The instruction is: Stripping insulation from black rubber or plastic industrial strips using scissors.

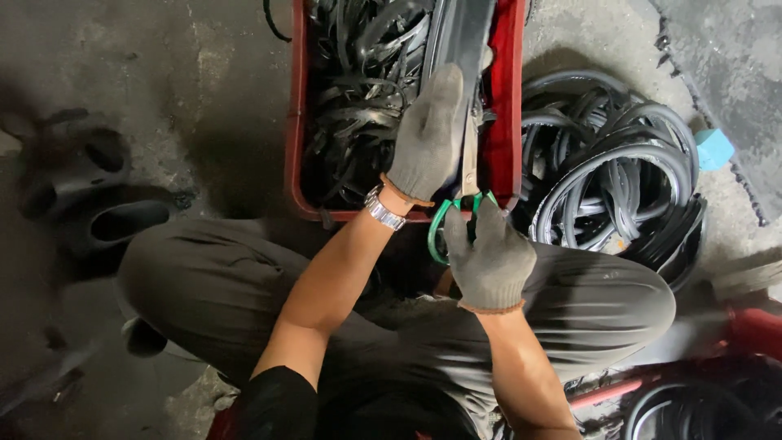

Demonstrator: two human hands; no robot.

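- Right grip (489, 259), in a grey knit glove, is clamped through the green handles of one pair of scissors (466, 183), blades pointing away from the person.
- Left grip (429, 134), also gloved, sits just beyond the right grip, folded around one wide black rubber strip (460, 33) beside the scissor blades; a metal wristwatch (383, 209) is on that wrist.
- Under the left grip: one red crate (295, 122), full of cut black rubber pieces, too many to count.
- To the right of both grips: one heap of coiled black rubber seals (619, 163); a small blue block (715, 148) beyond it.
- Far left: dark rubber parts, blurred.
- All sits on a stained grey concrete floor (195, 73); the person squats.
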